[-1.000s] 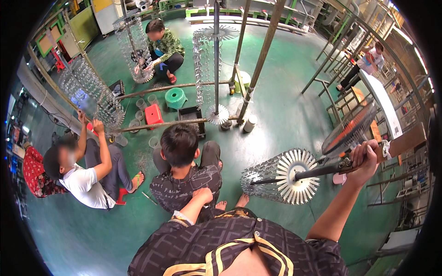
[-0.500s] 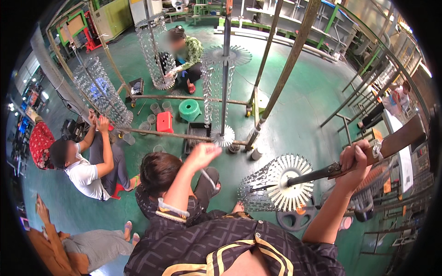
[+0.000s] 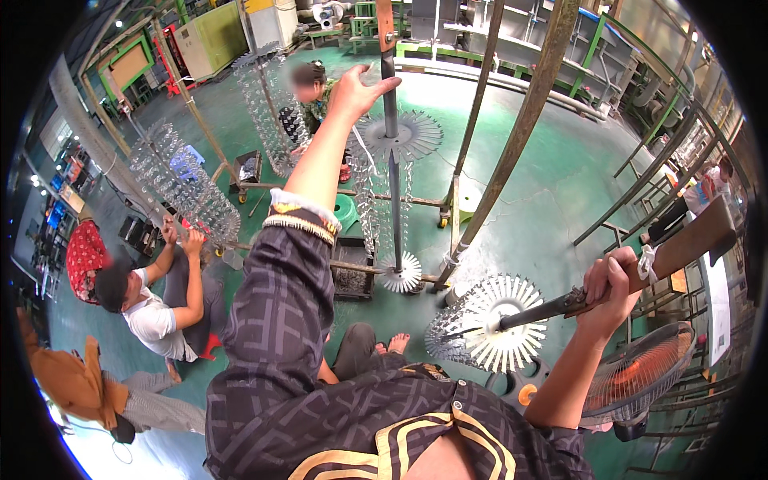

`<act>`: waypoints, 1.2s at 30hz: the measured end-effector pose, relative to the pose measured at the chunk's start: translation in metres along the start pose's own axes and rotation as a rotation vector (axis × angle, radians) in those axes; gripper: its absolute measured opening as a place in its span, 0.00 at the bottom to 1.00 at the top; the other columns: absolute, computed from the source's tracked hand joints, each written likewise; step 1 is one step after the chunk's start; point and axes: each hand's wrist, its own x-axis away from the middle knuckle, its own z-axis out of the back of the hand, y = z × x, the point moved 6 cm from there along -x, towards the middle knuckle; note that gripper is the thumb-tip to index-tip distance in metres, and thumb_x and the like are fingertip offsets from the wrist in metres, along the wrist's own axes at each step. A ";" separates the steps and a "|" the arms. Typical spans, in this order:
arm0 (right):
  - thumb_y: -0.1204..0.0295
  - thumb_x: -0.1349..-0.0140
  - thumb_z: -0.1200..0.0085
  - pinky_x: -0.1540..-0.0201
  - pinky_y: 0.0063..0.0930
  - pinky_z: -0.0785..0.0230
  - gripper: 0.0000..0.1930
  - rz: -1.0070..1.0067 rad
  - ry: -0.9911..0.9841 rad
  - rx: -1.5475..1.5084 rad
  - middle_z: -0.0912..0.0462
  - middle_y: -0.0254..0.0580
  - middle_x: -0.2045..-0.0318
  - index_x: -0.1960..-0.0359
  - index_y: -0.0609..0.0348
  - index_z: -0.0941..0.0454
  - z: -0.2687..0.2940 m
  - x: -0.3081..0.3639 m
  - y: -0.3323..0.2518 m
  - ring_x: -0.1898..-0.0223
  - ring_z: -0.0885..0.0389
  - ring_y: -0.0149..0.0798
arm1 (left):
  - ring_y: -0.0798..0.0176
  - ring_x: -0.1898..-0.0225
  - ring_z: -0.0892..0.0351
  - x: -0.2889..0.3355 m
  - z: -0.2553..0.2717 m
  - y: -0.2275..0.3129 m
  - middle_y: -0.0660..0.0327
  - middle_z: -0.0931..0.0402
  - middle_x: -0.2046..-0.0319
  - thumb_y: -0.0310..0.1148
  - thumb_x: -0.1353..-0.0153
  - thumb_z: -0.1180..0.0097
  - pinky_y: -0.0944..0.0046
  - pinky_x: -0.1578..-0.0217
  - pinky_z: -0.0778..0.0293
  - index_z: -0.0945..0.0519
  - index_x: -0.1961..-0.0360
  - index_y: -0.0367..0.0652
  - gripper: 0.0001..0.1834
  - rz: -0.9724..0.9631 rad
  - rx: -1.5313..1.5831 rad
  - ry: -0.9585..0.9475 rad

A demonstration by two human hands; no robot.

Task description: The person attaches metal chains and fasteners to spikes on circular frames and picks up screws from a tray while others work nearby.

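Observation:
My right hand (image 3: 611,293) is wrapped round the dark flat bar (image 3: 560,305) of a rack, held tilted at the right. White strips fan out from its round disc (image 3: 506,324), and small dark pieces trail in rows behind it. Raised ahead of me, my left hand (image 3: 358,94) has thumb and fingers apart and holds nothing. It is beside the upright pole (image 3: 390,112) of a second rack, its thumb overlapping the pole; contact I cannot tell. This rack has a grey slotted disc (image 3: 416,134), hanging strands of clear pieces (image 3: 364,204) and a smaller white disc (image 3: 400,274) below.
A seated person in white (image 3: 164,320) works at another hanging rack (image 3: 180,180) on the left. Someone crouches beside a further rack (image 3: 268,112). Rusty frame posts (image 3: 512,144) rise ahead. A fan (image 3: 644,372) stands at lower right, a green stool (image 3: 346,212) behind the middle rack.
My left hand has risen from low near the middle rack's small disc to its upper pole, fingers spreading. My right hand keeps its grip on the tilted rack. The view has shifted slightly.

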 end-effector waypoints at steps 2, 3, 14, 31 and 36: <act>0.75 0.49 0.54 0.88 0.16 0.54 0.06 -0.005 0.002 0.001 0.43 0.29 0.91 0.79 0.60 0.38 -0.008 -0.006 0.005 0.92 0.46 0.22 | 0.55 0.61 0.21 -0.016 -0.013 -0.007 0.50 0.22 0.62 0.64 0.68 0.35 0.62 0.59 0.28 0.23 0.57 0.39 0.43 -0.007 -0.022 0.021; 0.75 0.50 0.54 0.88 0.16 0.54 0.06 -0.003 0.010 0.013 0.43 0.29 0.91 0.79 0.60 0.38 -0.009 -0.010 0.007 0.92 0.46 0.22 | 0.56 0.64 0.21 -0.020 -0.022 -0.004 0.52 0.21 0.65 0.64 0.68 0.35 0.63 0.61 0.28 0.22 0.61 0.39 0.40 -0.013 0.040 -0.039; 0.73 0.50 0.52 0.88 0.15 0.54 0.08 -0.032 0.025 0.038 0.42 0.28 0.90 0.80 0.58 0.38 -0.025 -0.039 0.026 0.93 0.47 0.22 | 0.58 0.82 0.27 -0.041 -0.043 0.004 0.56 0.27 0.88 0.55 0.52 0.42 0.61 0.77 0.32 0.23 0.84 0.36 0.27 -0.108 0.195 -0.052; 0.71 0.52 0.52 0.90 0.15 0.55 0.08 -0.037 0.087 0.074 0.45 0.27 0.92 0.79 0.58 0.38 -0.026 -0.049 0.051 0.94 0.50 0.21 | 0.57 0.87 0.29 -0.067 0.020 0.013 0.55 0.30 0.92 0.51 0.52 0.42 0.60 0.82 0.35 0.25 0.87 0.36 0.26 -0.150 0.217 0.181; 0.72 0.52 0.53 0.90 0.15 0.55 0.07 -0.032 0.050 0.081 0.44 0.28 0.92 0.79 0.58 0.38 -0.020 -0.052 0.054 0.94 0.50 0.22 | 0.58 0.87 0.30 -0.069 0.048 -0.003 0.57 0.30 0.91 0.51 0.52 0.41 0.59 0.81 0.36 0.26 0.88 0.37 0.25 -0.173 0.155 0.318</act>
